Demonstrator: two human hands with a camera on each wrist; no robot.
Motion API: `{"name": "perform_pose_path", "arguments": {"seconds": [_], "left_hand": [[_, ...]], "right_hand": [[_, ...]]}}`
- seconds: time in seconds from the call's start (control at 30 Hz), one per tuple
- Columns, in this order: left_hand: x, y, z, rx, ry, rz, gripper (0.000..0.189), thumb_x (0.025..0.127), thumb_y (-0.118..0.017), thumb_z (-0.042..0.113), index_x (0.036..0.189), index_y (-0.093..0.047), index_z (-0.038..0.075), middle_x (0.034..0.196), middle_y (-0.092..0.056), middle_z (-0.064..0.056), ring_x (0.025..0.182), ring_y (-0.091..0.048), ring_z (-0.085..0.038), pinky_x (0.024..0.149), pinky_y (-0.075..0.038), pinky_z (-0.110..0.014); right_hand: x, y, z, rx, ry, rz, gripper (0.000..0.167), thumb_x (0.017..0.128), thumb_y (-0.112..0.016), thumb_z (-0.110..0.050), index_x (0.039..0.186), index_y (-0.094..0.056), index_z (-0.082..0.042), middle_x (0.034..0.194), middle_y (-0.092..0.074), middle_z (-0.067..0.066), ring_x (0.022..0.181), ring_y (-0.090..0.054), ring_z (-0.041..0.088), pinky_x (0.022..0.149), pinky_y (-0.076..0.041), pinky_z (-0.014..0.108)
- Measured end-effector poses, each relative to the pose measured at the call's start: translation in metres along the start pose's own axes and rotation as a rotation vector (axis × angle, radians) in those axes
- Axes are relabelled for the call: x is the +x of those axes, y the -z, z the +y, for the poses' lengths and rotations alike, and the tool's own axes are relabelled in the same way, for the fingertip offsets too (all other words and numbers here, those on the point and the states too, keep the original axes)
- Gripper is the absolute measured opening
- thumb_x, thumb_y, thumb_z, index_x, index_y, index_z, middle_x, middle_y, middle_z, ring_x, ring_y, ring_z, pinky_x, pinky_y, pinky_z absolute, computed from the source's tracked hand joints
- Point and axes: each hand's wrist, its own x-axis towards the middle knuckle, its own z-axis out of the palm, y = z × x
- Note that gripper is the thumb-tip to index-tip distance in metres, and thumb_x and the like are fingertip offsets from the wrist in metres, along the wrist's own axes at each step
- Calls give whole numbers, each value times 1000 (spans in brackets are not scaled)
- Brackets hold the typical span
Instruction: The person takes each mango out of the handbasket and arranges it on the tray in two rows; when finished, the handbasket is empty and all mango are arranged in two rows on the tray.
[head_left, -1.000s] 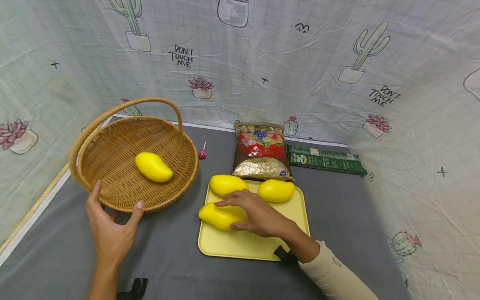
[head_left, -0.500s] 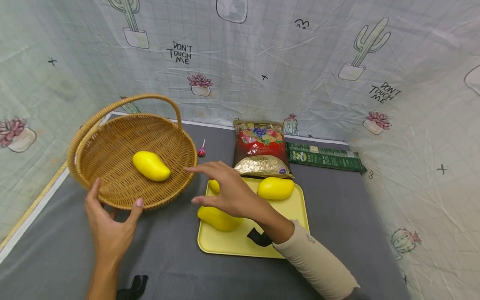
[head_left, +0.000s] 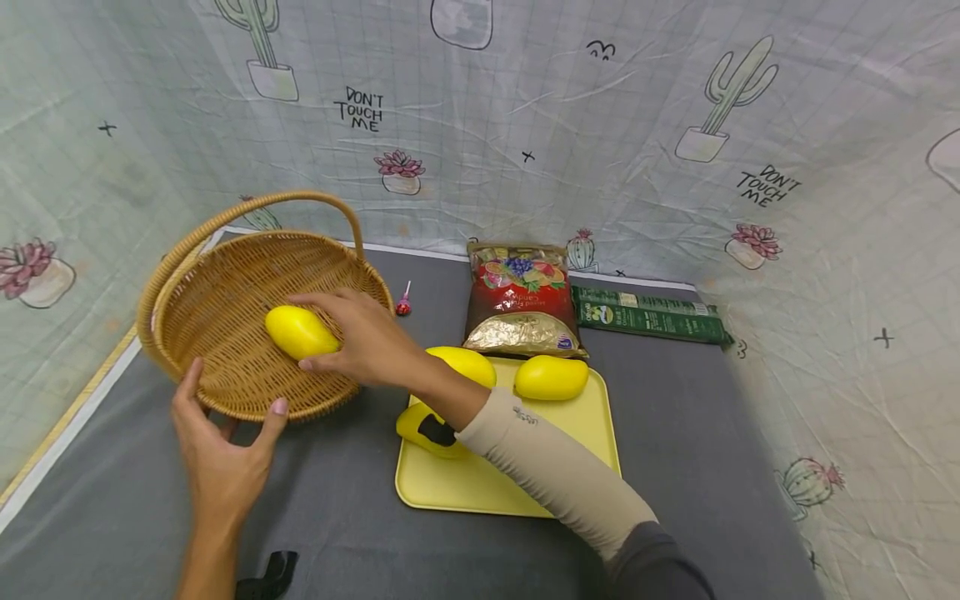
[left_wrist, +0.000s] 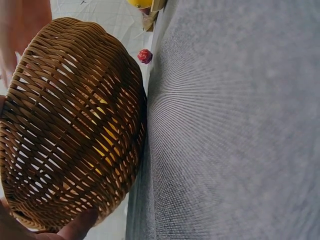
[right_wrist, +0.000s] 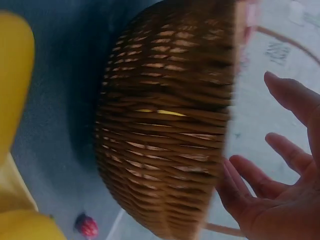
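Observation:
The wicker basket (head_left: 225,317) stands at the left, tilted a little, its opening facing me. My left hand (head_left: 225,467) holds its near rim, thumb and a finger over the edge; the left wrist view shows more fingers against the basket's woven side (left_wrist: 75,125). One yellow mango (head_left: 296,332) lies inside. My right hand (head_left: 363,337) reaches over the rim, with thumb and fingers spread about the mango's right end. Whether they touch it I cannot tell. In the right wrist view the right hand's fingers (right_wrist: 290,150) are apart with nothing between them.
On the yellow tray (head_left: 480,492) lie several mangoes, one at the right (head_left: 551,377), others partly behind my right forearm. Behind stand a candy bag (head_left: 522,300) and a green packet (head_left: 652,315). A lollipop (head_left: 403,304) lies beside the basket. A printed cloth wall encloses the table.
My right hand has moved left from the front mango on the tray, over the basket rim, to the mango inside. The left hand stays on the basket.

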Motion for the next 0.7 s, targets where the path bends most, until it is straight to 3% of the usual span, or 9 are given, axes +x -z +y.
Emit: {"name": "perform_pose_path", "arguments": {"seconds": [0.23, 0.53, 0.7], "left_hand": [[-1, 2, -2, 3, 11, 3, 102, 88, -84, 16, 167, -23, 35, 172, -22, 2, 158, -27, -24, 118, -36, -65], [1, 2, -1, 35, 13, 12, 102, 87, -85, 19, 167, -24, 35, 171, -23, 4, 158, -27, -21, 115, -40, -63], [1, 1, -2, 24, 7, 15, 102, 87, -85, 18, 167, -25, 35, 171, -24, 4, 157, -28, -22, 115, -41, -61]], "right_hand": [[39, -25, 10, -80, -58, -92, 77, 94, -83, -35, 161, -47, -26, 160, -55, -7, 142, -50, 15, 118, -37, 30], [74, -39, 15, -156, -162, -223, 76, 97, -79, -37, 163, -43, -29, 167, -46, -11, 154, -42, 12, 128, -26, 29], [81, -45, 17, -169, -210, -247, 77, 96, -81, -38, 163, -43, -32, 166, -46, -11, 153, -41, 14, 122, -35, 29]]}}
